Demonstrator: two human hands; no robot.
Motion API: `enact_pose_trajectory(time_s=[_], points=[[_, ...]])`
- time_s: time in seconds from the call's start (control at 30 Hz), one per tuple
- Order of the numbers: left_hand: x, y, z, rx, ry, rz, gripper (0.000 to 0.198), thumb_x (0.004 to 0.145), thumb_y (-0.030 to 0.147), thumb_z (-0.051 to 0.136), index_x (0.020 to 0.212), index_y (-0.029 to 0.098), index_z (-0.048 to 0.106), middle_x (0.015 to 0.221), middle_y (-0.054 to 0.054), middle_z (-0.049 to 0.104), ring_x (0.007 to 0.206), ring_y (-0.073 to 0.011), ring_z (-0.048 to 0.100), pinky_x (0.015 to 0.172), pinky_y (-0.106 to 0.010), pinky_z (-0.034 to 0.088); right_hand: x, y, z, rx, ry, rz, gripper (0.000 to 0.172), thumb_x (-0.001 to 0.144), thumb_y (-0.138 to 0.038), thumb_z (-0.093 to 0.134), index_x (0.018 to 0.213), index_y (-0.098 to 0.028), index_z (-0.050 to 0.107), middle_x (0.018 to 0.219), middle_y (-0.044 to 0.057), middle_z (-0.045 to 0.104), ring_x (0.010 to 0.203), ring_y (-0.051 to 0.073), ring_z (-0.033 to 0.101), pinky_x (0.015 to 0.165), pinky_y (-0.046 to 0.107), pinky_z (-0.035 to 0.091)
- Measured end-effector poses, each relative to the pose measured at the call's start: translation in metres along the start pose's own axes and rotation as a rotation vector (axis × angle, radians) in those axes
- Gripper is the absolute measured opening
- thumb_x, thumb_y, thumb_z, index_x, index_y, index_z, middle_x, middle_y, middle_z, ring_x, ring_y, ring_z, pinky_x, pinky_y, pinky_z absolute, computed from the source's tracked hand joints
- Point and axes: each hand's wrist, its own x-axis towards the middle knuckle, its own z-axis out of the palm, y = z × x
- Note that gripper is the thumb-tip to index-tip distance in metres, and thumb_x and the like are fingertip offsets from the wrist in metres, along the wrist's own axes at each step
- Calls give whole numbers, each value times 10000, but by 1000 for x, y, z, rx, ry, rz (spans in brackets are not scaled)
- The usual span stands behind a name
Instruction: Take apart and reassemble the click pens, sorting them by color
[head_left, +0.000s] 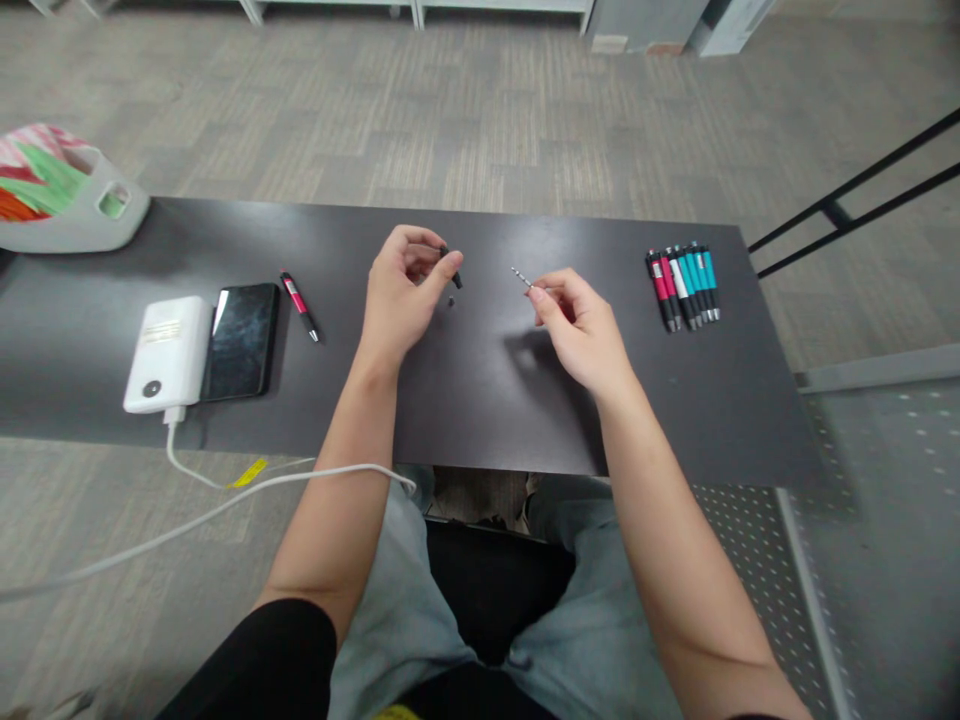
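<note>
Between the thumb and fingers of my left hand [405,290] is a short black pen barrel [457,280], tilted over the table and partly hidden by the fingers. Just below its end, a tiny dark piece [451,300] lies on the tabletop, too small to make out. To the right, my right hand [581,325] is closed in a pinch on a thin, silvery pen refill [519,274], whose tip points up and to the left. A gap separates the two hands. One red and black pen [300,307] lies alone, left of my left hand.
On the dark table [487,410], several red, white and teal pens [682,288] lie side by side at the right. A white power bank [169,355] and a black phone [240,342] are at the left. Its white cable [247,490] crosses my left forearm. A pale basket [112,215] holds colourful items.
</note>
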Motion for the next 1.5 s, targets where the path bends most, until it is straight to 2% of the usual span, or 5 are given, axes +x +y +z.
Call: enact_pose_trajectory(time_s=[0.17, 0.33, 0.6, 1.27, 1.5], points=[[-13, 12, 5, 495, -150, -7, 245, 1055, 347, 998, 1144, 329, 770, 1128, -9, 916, 1216, -339, 818, 1395, -664, 407, 4, 8, -5, 1, 45, 34, 445, 1174, -757, 814, 1107, -318, 779, 835, -12, 665, 827, 249, 624, 861, 411, 556], [-16, 8, 10, 668, -255, -30, 128, 1115, 391, 926, 1142, 327, 819, 1315, -90, 916, 1391, -421, 724, 1404, -725, 330, 2, 10, -3, -15, 31, 31, 394, 1170, -699, 808, 1092, -315, 773, 862, -11, 676, 834, 244, 619, 848, 404, 536], [-11, -14, -19, 619, -380, 13, 578, 889, 435, 1138, 1417, 418, 904, 1568, -97, 795, 1566, -498, 637, 1394, -694, 370, 1, 13, -3, -64, 10, 54, 360, 1158, -670, 820, 1089, -317, 799, 854, -2, 691, 841, 265, 622, 836, 414, 542], [-13, 0, -11, 432, -365, 54, 557, 913, 426, 1113, 1427, 381, 902, 1570, -95, 830, 1564, -462, 695, 1390, -609, 399, 1, 15, -1, -86, -60, 33, 351, 1150, -663, 825, 1081, -319, 822, 841, -2, 740, 789, 257, 653, 854, 412, 567], [-19, 22, 13, 206, -373, 156, 154, 993, 323, 1041, 1074, 351, 913, 1328, -51, 923, 1381, -387, 810, 1379, -567, 429, 0, 10, 3, -111, -124, -28, 369, 1164, -699, 812, 1133, -331, 832, 976, 29, 808, 951, 306, 705, 973, 443, 590]])
